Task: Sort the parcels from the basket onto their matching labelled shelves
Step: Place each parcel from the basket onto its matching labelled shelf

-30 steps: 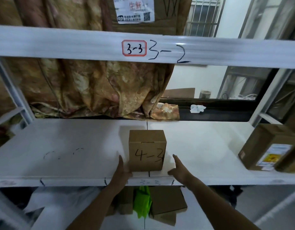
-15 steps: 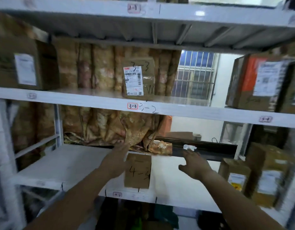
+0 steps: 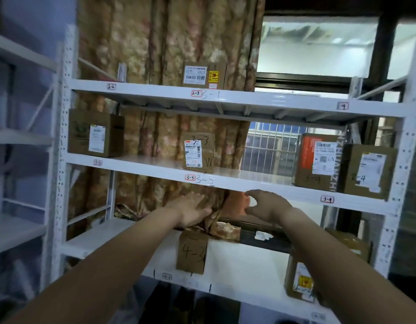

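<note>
A small cardboard parcel marked 4-3 (image 3: 191,252) stands upright on the lower white shelf (image 3: 244,272), near its front edge. My left hand (image 3: 190,210) hovers above the parcel, fingers spread and empty. Level with it, further right, my right hand (image 3: 266,204) is loosely curled and holds nothing. On the shelf above, over the 3-3 label (image 3: 190,177), stands a parcel marked 3-3 (image 3: 198,152). The basket is not in view.
Two parcels marked 3-4 (image 3: 315,162) (image 3: 367,171) stand on the right of the middle shelf, another box (image 3: 96,133) on its left. A parcel (image 3: 203,75) sits on the top shelf. One more box (image 3: 298,280) stands at the lower right. A patterned curtain (image 3: 169,43) hangs behind.
Both hands have let go of the 4-3 parcel and risen above it. The view has pulled back and tilted up, bringing the upper shelves into sight.
</note>
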Demonstrator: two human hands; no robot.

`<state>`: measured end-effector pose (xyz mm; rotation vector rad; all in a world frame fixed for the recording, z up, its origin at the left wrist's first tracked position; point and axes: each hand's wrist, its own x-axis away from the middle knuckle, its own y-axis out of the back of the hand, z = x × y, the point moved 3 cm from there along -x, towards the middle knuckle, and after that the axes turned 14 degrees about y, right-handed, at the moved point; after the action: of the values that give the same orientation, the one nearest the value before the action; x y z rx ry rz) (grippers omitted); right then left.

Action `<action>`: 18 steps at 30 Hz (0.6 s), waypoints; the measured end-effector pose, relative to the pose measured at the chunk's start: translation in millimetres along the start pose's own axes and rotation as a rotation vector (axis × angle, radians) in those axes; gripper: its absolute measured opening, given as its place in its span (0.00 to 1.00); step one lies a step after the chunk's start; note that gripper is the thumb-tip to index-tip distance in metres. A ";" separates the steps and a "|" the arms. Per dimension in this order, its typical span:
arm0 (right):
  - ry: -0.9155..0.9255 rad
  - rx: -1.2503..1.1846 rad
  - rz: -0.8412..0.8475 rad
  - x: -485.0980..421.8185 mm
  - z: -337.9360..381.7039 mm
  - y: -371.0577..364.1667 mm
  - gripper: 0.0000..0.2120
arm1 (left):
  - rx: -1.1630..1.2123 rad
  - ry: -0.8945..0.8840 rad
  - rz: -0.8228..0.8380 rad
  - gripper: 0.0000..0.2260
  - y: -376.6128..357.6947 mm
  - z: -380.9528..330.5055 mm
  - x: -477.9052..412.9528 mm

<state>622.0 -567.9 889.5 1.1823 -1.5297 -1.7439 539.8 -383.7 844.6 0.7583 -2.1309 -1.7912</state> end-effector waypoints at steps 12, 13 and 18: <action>0.160 0.017 0.007 -33.4 57.5 -37.1 0.19 | 0.055 0.289 -0.044 0.30 -7.0 141.5 63.3; 0.209 0.004 0.024 -41.9 74.0 -51.1 0.19 | 0.049 0.346 -0.037 0.31 -10.9 167.3 76.0; 0.408 -0.119 0.136 -79.3 179.1 -127.4 0.26 | 0.074 0.617 -0.011 0.27 -28.9 292.5 167.0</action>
<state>524.0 -384.4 783.1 1.2494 -1.2157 -1.3799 258.8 -232.4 733.1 1.1593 -1.7770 -1.2575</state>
